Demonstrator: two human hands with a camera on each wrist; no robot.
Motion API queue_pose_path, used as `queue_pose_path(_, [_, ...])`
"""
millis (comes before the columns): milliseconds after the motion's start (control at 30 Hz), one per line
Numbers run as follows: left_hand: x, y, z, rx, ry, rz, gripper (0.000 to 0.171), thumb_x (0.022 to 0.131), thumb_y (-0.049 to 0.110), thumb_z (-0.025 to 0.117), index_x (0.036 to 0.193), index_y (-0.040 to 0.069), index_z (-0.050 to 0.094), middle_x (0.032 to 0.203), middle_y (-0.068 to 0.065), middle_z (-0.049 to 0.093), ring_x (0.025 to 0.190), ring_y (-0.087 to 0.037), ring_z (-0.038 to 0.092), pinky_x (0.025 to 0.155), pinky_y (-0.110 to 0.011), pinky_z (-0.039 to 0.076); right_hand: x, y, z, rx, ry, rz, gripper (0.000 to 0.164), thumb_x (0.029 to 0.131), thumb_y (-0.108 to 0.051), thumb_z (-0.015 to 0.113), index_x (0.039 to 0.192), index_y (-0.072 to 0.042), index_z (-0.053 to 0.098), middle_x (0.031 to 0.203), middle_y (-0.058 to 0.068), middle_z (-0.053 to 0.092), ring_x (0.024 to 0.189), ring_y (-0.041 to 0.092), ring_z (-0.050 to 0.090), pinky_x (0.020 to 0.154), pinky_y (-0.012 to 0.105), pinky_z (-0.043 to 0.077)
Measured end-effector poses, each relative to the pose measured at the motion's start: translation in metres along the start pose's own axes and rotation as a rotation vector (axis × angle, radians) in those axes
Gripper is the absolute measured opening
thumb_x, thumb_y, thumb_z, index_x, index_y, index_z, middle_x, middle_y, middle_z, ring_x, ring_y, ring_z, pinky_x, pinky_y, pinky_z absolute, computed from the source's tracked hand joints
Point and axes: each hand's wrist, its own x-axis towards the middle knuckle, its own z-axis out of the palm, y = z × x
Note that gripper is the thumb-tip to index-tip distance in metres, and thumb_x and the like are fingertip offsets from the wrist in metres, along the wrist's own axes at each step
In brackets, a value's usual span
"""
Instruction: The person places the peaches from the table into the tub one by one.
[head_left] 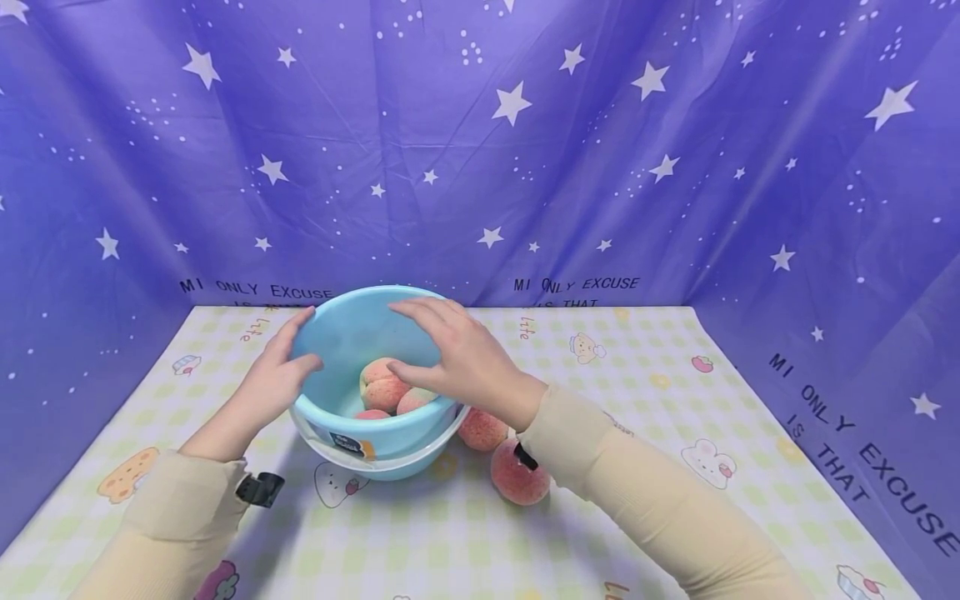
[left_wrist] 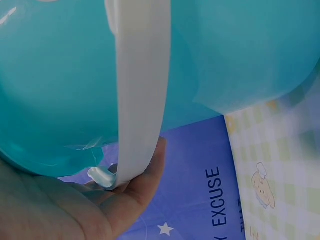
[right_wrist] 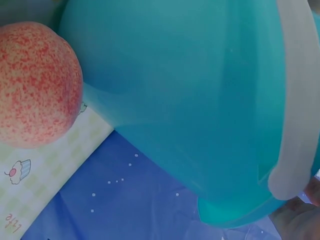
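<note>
A light-blue bucket (head_left: 330, 354) with a white handle (left_wrist: 142, 90) stands left of the table's middle, its mouth toward me. Several peaches (head_left: 385, 385) lie inside it. My left hand (head_left: 273, 379) holds the left side of the rim, its fingers by the handle's end in the left wrist view. On the right side, my right hand (head_left: 468, 358) holds the rim, thumb over the inside; only part of its fingers shows in the right wrist view. Below my right wrist, two more peaches (head_left: 520, 473) rest beside the bucket, the front one partly behind the sleeve.
A checked tablecloth (head_left: 637, 392) with cartoon prints covers the table. Purple curtains (head_left: 450, 150) with white stars hang behind and at both sides. The handle hangs low across the bucket's front.
</note>
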Motion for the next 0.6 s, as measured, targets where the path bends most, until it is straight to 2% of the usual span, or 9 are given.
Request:
queue_pose_path(300, [0.000,0.000,0.000,0.006,0.001,-0.004,0.081,0.090,0.005,0.048,0.158,0.002,0.003,0.161,-0.033,0.009,0.143,-0.056,0.020,0.115,-0.070,0.022,-0.004,-0.001,-0.007,0.004,0.029,0.002,0.061,0.084,-0.034,0.076,0.137,-0.012,0.057,0.134,0.004,0.062,0.127,0.023,0.055,0.110,0.039,0.046])
queue_pose_path(600, [0.000,-0.001,0.000,0.009,0.008,0.001,0.081,0.090,0.007,0.048,0.159,0.002,0.005,0.162,-0.031,0.010,0.144,-0.055,0.020,0.116,-0.069,0.020,-0.015,0.003,-0.013,0.020,0.053,0.057,0.061,0.084,-0.033,0.077,0.137,-0.013,0.056,0.135,0.004,0.061,0.127,0.023,0.055,0.109,0.039,0.047])
